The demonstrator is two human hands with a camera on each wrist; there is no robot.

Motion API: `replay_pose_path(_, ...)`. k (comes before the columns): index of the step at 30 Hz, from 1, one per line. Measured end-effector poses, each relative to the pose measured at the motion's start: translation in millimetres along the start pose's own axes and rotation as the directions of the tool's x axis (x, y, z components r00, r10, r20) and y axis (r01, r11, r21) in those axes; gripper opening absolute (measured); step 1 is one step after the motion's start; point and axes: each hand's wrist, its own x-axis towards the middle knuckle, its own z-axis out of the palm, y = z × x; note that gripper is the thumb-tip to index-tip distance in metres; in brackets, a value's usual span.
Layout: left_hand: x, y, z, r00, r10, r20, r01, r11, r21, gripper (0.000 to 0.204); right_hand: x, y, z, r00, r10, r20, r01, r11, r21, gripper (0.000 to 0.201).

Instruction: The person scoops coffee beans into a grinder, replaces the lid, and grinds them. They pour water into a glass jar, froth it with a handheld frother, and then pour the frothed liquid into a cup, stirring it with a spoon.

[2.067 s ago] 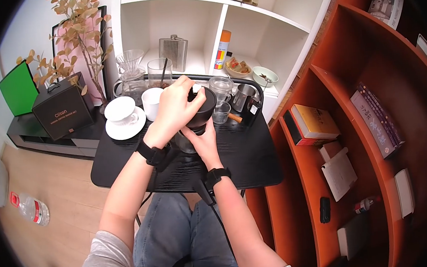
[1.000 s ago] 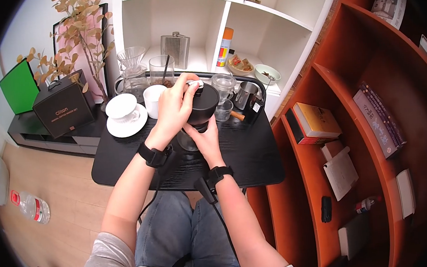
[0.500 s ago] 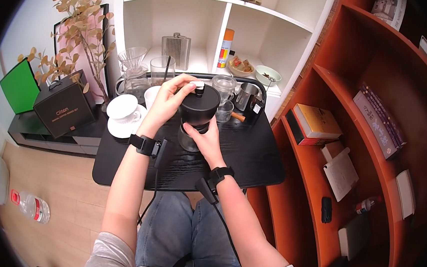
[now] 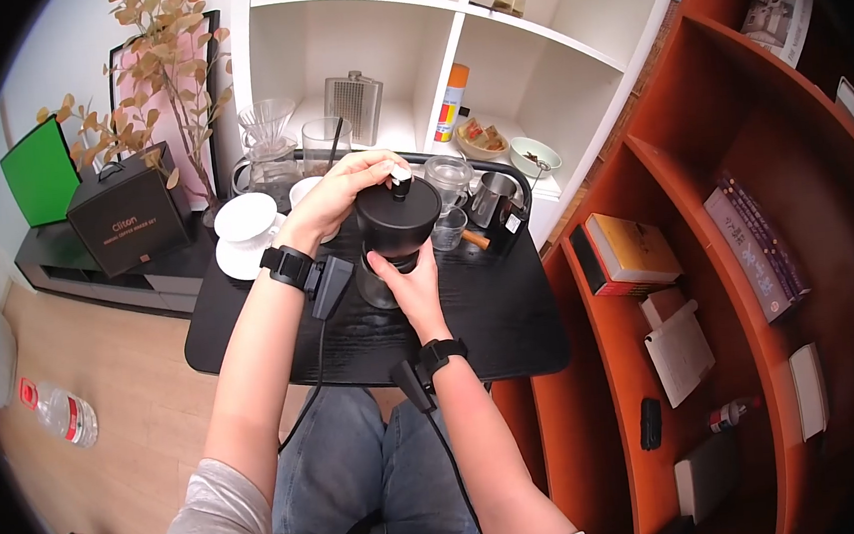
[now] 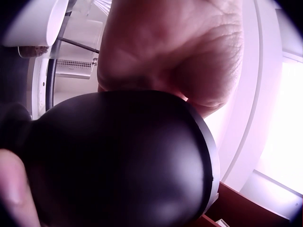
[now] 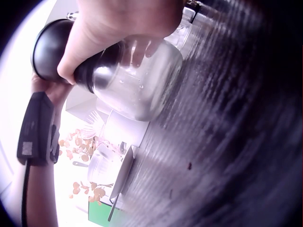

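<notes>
A hand coffee grinder (image 4: 399,227) stands upright on the black table (image 4: 492,332), its black rounded top above a glass jar (image 6: 147,94). My left hand (image 4: 346,191) reaches over the top from the left and pinches the small pale-and-black handle (image 4: 400,176) there. Lower down, my right hand (image 4: 411,283) grips the grinder round its narrow neck, thumb on the near side. Droplets cling to the jar in the right wrist view. In the left wrist view the black top fills the foreground and hides the fingertips.
Behind the grinder stand a glass dripper on a server (image 4: 268,154), a tall glass (image 4: 325,144) with a dark stick, and a glass jar (image 4: 448,175). A white cup (image 4: 246,217) on its saucer is at left. At right are a small glass (image 4: 450,227) and metal pitcher (image 4: 492,200).
My left hand has swung from over the grinder's top toward its back left, still at the handle, uncovering more of the black top. The right hand keeps its hold on the neck.
</notes>
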Motion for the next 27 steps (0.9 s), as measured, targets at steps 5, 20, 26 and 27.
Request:
replay_pose_path(5,4.0,6.8,-3.6,0.999,-0.019,0.05,0.014,0.995,0.095,0.022,0.6,1.8,0.0,1.0,-0.009,0.005,0.009,1.0,0.013,0.062)
replay_pose_path(20,-3.0,4.8,28.6,0.887,0.267,-0.376,-0.041,0.858,0.513,0.011,0.6,1.1,0.4,1.0,-0.02,-0.008,0.02,1.0,-0.012,0.061)
replay_pose_path(26,-4.1,11.0,33.7,0.868,0.318,-0.38,-0.046,0.815,0.578,0.011,1.0,2.7,0.3,1.0,-0.013,-0.006,0.013,1.0,-0.01,0.061)
replay_pose_path(27,-4.0,12.1,34.5,0.869,0.317,-0.379,-0.046,0.815,0.577,0.011,0.7,1.9,0.1,1.0,-0.005,-0.007,0.005,1.0,-0.014,0.061)
